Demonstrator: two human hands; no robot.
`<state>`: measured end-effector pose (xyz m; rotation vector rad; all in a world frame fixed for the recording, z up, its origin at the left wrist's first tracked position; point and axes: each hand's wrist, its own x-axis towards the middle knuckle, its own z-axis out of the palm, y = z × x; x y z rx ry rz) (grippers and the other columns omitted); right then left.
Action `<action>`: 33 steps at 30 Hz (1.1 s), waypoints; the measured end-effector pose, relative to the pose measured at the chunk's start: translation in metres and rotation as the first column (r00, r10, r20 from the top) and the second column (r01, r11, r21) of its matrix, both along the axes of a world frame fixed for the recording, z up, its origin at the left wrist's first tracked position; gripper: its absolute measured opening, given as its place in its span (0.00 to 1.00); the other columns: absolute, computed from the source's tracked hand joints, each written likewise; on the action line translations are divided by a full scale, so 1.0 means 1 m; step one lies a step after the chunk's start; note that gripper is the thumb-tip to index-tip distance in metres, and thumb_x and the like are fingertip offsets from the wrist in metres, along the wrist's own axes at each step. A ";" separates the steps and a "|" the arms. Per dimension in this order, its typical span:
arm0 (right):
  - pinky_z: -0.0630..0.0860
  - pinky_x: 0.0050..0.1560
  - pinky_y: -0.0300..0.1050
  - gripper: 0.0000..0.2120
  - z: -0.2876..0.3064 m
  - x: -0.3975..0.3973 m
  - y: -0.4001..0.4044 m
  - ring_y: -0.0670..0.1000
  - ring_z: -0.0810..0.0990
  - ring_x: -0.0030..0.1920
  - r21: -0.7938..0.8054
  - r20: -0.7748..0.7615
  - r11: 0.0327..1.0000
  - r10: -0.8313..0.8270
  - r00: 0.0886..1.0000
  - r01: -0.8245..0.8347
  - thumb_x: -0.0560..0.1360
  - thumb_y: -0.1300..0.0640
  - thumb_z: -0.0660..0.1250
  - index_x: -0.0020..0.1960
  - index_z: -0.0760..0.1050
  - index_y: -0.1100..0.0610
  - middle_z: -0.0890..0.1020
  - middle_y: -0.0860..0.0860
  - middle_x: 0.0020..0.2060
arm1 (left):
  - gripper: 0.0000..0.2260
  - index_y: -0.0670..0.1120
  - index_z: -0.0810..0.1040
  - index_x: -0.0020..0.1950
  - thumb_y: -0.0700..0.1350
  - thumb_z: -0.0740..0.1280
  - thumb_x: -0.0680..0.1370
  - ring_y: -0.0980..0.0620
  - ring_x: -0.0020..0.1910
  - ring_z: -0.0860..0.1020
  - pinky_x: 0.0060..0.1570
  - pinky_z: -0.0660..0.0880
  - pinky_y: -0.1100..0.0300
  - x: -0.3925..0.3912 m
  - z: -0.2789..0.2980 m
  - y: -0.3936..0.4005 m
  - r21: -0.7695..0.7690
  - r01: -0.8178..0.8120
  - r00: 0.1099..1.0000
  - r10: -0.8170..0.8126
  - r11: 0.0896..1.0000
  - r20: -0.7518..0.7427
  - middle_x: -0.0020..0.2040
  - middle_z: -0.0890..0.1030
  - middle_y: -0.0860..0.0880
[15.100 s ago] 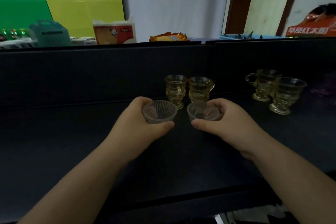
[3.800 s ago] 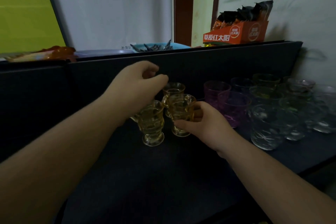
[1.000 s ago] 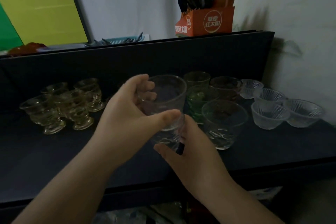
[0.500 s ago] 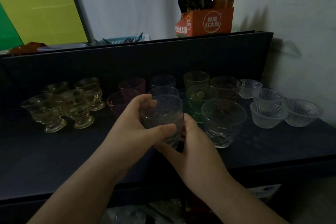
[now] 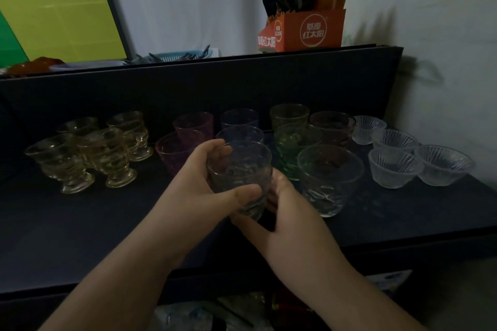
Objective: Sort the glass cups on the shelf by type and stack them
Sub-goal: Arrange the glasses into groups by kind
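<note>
A clear tumbler (image 5: 242,169) sits low over the dark shelf (image 5: 80,228) near its front, nested in another clear glass below it. My left hand (image 5: 204,185) wraps its left side with the thumb across the front. My right hand (image 5: 285,212) cups the lower glass from the right. Another clear tumbler (image 5: 329,177) stands just to the right. Behind are purple tumblers (image 5: 192,126), a blue one (image 5: 239,118), green ones (image 5: 294,148) and a brownish one (image 5: 330,126). Several amber footed mugs (image 5: 107,156) cluster at the left. Several small ribbed bowls (image 5: 394,169) sit at the right.
The shelf has a tall dark back panel (image 5: 215,83). On top of it stand an orange carton (image 5: 304,29) and a blue basket (image 5: 183,55). A white wall (image 5: 443,62) bounds the right end. Bags and clutter lie below the shelf's front edge.
Both hands have lowered the clear tumbler from chest height down toward the shelf, and it has sunk further into the glass held under it.
</note>
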<state>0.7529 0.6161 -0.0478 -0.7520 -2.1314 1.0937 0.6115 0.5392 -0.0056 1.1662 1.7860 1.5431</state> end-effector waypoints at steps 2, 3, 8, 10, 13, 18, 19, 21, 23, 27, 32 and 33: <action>0.70 0.71 0.44 0.43 0.003 0.011 -0.003 0.37 0.70 0.71 0.038 0.111 0.999 -0.025 0.993 0.021 0.71 0.37 0.72 0.79 0.53 0.37 0.70 0.34 0.73 | 0.43 0.64 0.68 0.67 0.57 0.79 0.54 0.68 0.57 0.78 0.58 0.78 0.58 0.001 0.001 -0.001 0.005 -0.002 1.000 0.003 1.000 -0.016 0.63 0.76 0.65; 0.68 0.73 0.42 0.45 0.004 0.019 -0.006 0.36 0.67 0.73 0.061 0.162 0.998 -0.041 0.986 0.031 0.71 0.36 0.72 0.80 0.51 0.38 0.67 0.33 0.74 | 0.44 0.63 0.67 0.69 0.56 0.79 0.54 0.69 0.57 0.78 0.57 0.78 0.60 0.002 0.001 -0.001 0.006 -0.001 1.000 0.001 1.000 -0.022 0.63 0.76 0.66; 0.78 0.55 0.35 0.27 0.007 0.056 -0.011 0.35 0.79 0.57 0.275 -0.030 0.952 -0.130 0.991 0.133 0.68 0.35 0.69 0.65 0.76 0.39 0.80 0.34 0.56 | 0.47 0.60 0.65 0.74 0.57 0.78 0.56 0.68 0.58 0.78 0.57 0.78 0.60 0.001 -0.002 -0.004 0.005 -0.010 0.999 0.010 1.000 -0.034 0.64 0.76 0.65; 0.76 0.50 0.34 0.19 0.008 0.068 -0.004 0.41 0.80 0.51 0.393 -0.185 0.874 -0.230 0.955 0.287 0.70 0.40 0.72 0.59 0.78 0.44 0.80 0.38 0.49 | 0.47 0.60 0.65 0.74 0.58 0.77 0.57 0.70 0.58 0.77 0.57 0.77 0.60 0.002 -0.003 -0.003 0.002 -0.022 0.997 0.022 1.000 -0.069 0.64 0.76 0.66; 0.71 0.59 0.36 0.32 0.010 0.077 0.009 0.45 0.74 0.59 0.431 -0.229 0.799 -0.352 0.908 0.419 0.68 0.39 0.73 0.67 0.73 0.52 0.73 0.45 0.59 | 0.48 0.61 0.64 0.75 0.61 0.76 0.56 0.71 0.57 0.77 0.56 0.77 0.63 0.006 -0.003 0.000 -0.014 -0.030 0.994 0.028 0.999 -0.109 0.64 0.75 0.67; 0.65 0.64 0.38 0.51 0.011 0.077 0.028 0.42 0.69 0.68 0.129 -0.079 0.923 -0.356 0.931 0.363 0.60 0.32 0.72 0.79 0.59 0.46 0.67 0.39 0.68 | 0.50 0.60 0.61 0.77 0.69 0.77 0.59 0.66 0.63 0.75 0.59 0.76 0.62 0.005 0.003 -0.003 -0.006 0.028 0.992 -0.028 1.000 -0.121 0.67 0.74 0.66; 0.66 0.61 0.35 0.53 0.012 0.075 0.030 0.40 0.70 0.67 0.063 -0.066 0.940 -0.332 0.941 0.336 0.59 0.32 0.72 0.79 0.57 0.45 0.68 0.38 0.69 | 0.44 0.59 0.63 0.76 0.67 0.75 0.64 0.67 0.62 0.76 0.57 0.76 0.66 0.001 0.007 -0.003 0.035 0.003 0.994 0.001 0.999 -0.106 0.66 0.75 0.65; 0.66 0.54 0.31 0.49 0.012 0.070 0.034 0.35 0.73 0.61 -0.023 -0.076 0.957 -0.292 0.954 0.291 0.57 0.31 0.72 0.75 0.59 0.37 0.72 0.35 0.66 | 0.29 0.57 0.68 0.73 0.59 0.71 0.74 0.65 0.61 0.77 0.58 0.74 0.66 -0.012 0.017 0.001 0.099 -0.071 0.990 0.082 0.993 -0.111 0.63 0.78 0.63; 0.69 0.52 0.30 0.40 0.013 0.066 0.038 0.29 0.74 0.56 -0.053 -0.090 0.963 -0.268 0.959 0.264 0.55 0.31 0.72 0.65 0.62 0.30 0.74 0.32 0.60 | 0.24 0.55 0.71 0.73 0.46 0.70 0.78 0.63 0.62 0.77 0.61 0.73 0.62 -0.026 0.028 0.009 0.072 -0.127 0.946 0.143 0.989 -0.291 0.63 0.78 0.61; 0.74 0.47 0.27 0.25 0.018 0.065 0.043 0.27 0.77 0.52 -0.064 -0.104 0.969 -0.243 0.964 0.237 0.59 0.36 0.78 0.51 0.71 0.29 0.80 0.30 0.52 | 0.33 0.50 0.65 0.78 0.46 0.73 0.74 0.53 0.69 0.72 0.70 0.65 0.58 -0.044 0.053 0.032 -0.157 -0.184 0.636 -0.004 0.970 -0.771 0.72 0.72 0.51; 0.71 0.42 0.20 0.23 0.017 0.069 0.051 0.27 0.78 0.49 -0.040 -0.131 0.969 -0.247 0.960 0.244 0.63 0.49 0.83 0.47 0.72 0.35 0.82 0.37 0.48 | 0.36 0.52 0.65 0.77 0.50 0.76 0.73 0.58 0.60 0.73 0.57 0.65 0.68 -0.051 0.076 0.048 -0.426 -0.121 0.602 -0.275 0.897 -0.750 0.62 0.71 0.58; 0.71 0.42 0.20 0.24 0.016 0.070 0.052 0.28 0.78 0.49 -0.045 -0.139 0.968 -0.250 0.958 0.246 0.63 0.50 0.83 0.47 0.72 0.35 0.82 0.38 0.48 | 0.36 0.53 0.64 0.77 0.51 0.76 0.73 0.60 0.58 0.71 0.53 0.64 0.71 -0.054 0.078 0.049 -0.446 -0.122 0.586 -0.298 0.887 -0.754 0.61 0.70 0.58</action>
